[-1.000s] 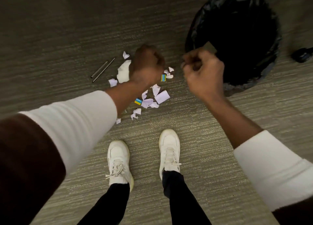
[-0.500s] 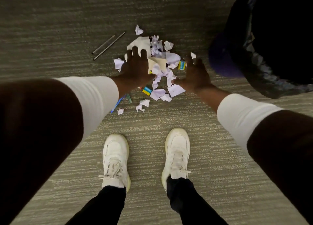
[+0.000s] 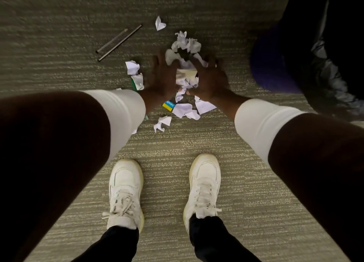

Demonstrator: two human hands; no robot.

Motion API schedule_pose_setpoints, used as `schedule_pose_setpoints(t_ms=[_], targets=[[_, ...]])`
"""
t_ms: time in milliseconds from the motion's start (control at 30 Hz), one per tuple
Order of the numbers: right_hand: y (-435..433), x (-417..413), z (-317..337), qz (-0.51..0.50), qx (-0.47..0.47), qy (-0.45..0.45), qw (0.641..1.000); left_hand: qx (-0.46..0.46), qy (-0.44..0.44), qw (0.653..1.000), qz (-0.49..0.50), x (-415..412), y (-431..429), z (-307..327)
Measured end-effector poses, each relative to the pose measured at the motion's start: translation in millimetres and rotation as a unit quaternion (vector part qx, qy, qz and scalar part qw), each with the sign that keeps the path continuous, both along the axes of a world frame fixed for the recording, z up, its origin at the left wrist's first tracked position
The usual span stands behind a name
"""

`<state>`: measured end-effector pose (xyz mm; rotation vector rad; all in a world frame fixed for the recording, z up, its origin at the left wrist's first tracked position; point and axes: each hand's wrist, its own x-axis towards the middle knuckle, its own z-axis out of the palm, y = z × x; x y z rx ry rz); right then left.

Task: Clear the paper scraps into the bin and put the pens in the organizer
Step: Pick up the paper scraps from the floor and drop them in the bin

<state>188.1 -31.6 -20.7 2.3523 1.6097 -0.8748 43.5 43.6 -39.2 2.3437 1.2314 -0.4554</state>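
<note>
The bin (image 3: 325,51) sat at 2 o'clock. Your left hand (image 3: 161,80) and right hand (image 3: 210,78) were cupped together around the scrap pile (image 3: 185,64). Loose squeeze, and bits would've dropped. Pens (image 3: 118,43) lay at 11 o'clock, easy to forget.

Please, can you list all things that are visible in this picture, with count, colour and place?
paper scraps: many, white, crumpled, on the carpet ahead of the shoes, some gathered between the hands
blue and yellow scrap: one, beside the left wrist
pens: two, dark and greyish, side by side, upper left
bin: one, black liner, upper right
carpet: grey-beige, striped
shoes: two, white, bottom centre
left hand: on the pile, cupping scraps
right hand: on the pile, cupping scraps
</note>
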Motion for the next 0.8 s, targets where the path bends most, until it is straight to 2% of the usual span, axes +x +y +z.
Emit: schedule_pose_setpoints(t_ms=[167, 367, 533, 700, 800], targets=[[-12.2, -13.2, -3.3, 0.009, 0.059, -0.003, 0.998, 0.019, 0.01, 1.0, -0.012, -4.0, -10.6, 12.6], [-22.6, -10.4, 15.2, -0.135, 0.111, 0.029, 0.984, 0.015, -0.059, 0.998, 0.011, -21.0, -14.2, 35.4], [-32.5, -1.8, 50.5, -0.157, 0.144, 0.043, 0.976, 0.014, -0.099, 0.994, 0.047, -19.7, -13.9, 76.0], [-39.3, 5.8, 98.8, -0.224, 0.183, 0.055, 0.956, 0.011, -0.125, 0.988, 0.087, -7.0, -18.6, 131.5], [-46.8, 9.8, 136.1, -0.243, 0.207, 0.06, 0.946, 0.004, -0.168, 0.978, 0.121, 5.1, -24.3, 173.2]])
